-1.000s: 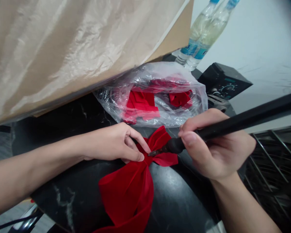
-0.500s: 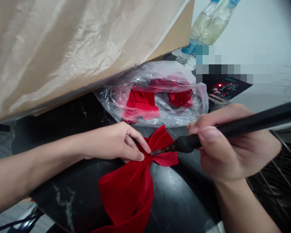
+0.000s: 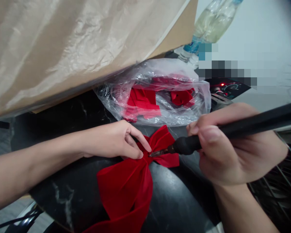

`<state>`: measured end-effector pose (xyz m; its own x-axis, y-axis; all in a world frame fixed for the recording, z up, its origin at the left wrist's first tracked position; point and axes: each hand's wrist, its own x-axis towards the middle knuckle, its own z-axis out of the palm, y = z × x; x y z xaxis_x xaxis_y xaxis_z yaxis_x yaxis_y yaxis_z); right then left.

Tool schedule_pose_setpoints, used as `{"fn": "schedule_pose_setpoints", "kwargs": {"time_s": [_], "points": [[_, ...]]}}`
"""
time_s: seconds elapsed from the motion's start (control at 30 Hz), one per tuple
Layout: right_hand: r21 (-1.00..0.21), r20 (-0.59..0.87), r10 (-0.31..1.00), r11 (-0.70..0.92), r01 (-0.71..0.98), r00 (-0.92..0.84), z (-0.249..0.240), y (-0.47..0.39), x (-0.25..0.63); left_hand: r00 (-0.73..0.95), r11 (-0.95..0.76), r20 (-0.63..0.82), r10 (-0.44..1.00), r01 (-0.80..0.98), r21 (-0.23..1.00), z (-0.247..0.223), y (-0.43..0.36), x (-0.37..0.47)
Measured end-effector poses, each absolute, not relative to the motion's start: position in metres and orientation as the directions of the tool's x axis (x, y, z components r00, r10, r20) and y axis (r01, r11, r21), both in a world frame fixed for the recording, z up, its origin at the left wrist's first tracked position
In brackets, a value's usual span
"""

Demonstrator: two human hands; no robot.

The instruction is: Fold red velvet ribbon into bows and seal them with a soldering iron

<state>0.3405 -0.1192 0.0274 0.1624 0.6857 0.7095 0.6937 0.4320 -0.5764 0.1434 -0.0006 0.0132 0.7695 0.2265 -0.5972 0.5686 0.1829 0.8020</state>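
Observation:
A red fabric bow [image 3: 126, 184] lies on the black marble-patterned tabletop, its larger loop and tail toward me and its shorter end pointing away. My left hand [image 3: 122, 140] reaches in from the left, thumb and index finger holding the bow at its gathered middle. In my right hand [image 3: 228, 145] is a black-handled soldering iron [image 3: 186, 145], gripped like a pen. Its metal tip touches the bow's middle, just right of my left fingertips. The underside of the bow is hidden.
Behind the bow, a clear plastic bag [image 3: 169, 113] contains red fabric pieces [image 3: 143, 100]. A plastic-covered cardboard box [image 3: 87, 48] fills the upper left. At the back right are upside-down bottles [image 3: 212, 24] and a black control box [image 3: 232, 88] with a dial and a lit red light.
The iron's tip has shifted very slightly left and down on the bow's middle. My left hand keeps its hold, and the view has moved a little.

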Motion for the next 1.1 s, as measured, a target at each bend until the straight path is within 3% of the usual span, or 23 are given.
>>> {"fn": "schedule_pose_setpoints", "kwargs": {"time_s": [0.23,1.1], "points": [[-0.524,0.793,0.579,0.484,0.701,0.192,0.0193,-0.1107,0.3372,0.773,0.169,-0.590,0.232,0.565,0.807,0.0133,-0.0002,0.1436],[-0.527,0.737,0.663,0.440,0.727,0.132,0.0207,-0.1147,0.3351,0.782,0.165,-0.578,0.234,0.554,0.816,0.0113,-0.0006,0.1423]]}}
